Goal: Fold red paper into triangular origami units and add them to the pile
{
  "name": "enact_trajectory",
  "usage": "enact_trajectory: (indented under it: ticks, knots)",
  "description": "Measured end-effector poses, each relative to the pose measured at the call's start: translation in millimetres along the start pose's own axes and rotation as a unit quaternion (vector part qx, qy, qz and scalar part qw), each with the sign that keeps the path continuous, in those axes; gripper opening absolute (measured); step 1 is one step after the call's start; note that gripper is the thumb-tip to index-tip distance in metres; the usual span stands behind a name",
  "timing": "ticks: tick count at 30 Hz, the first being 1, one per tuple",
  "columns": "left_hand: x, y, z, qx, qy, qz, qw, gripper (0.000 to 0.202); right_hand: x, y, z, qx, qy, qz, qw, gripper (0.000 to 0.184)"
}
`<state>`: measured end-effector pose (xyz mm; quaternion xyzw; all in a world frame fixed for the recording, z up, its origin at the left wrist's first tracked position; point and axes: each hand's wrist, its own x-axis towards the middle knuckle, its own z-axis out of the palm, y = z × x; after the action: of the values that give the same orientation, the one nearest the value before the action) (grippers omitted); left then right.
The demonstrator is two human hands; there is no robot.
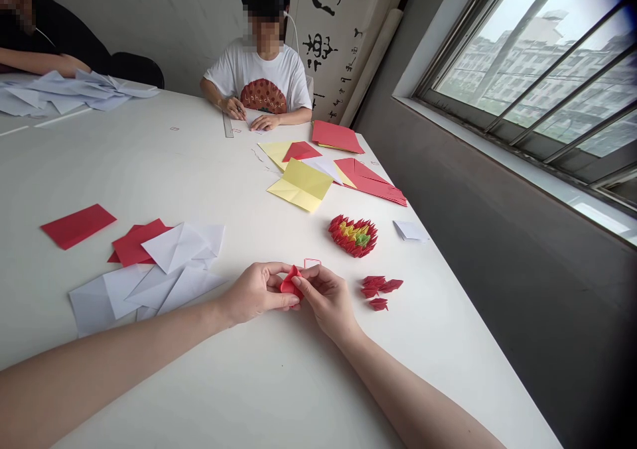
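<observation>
My left hand (256,292) and my right hand (326,296) meet just above the white table (279,383), both pinching a small folded red paper piece (290,283) between their fingertips. To the right of my right hand lie a few folded red paper units (379,288). Beyond them sits a modular origami piece of red, yellow and green units (353,235). A small red outline mark (312,262) shows on the table just past my fingers.
White and red sheets (159,263) lie to the left, with one red sheet (78,225) apart. Yellow and red sheets (318,170) and a small white folded paper (410,230) lie ahead. A person (261,77) works across the table; another sits far left by white papers (70,91). The table's edge runs along the right.
</observation>
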<state>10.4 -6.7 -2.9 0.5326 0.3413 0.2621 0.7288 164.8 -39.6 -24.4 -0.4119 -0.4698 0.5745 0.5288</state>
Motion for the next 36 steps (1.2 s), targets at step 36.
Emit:
enact_trajectory:
  ticks: [36]
  knots:
    - [-6.4,-2.3,-5.5,0.323,0.155,0.207,0.910,0.021,6.1,-22.3,-9.0,-0.118,-0.091,0.163,0.975,0.035]
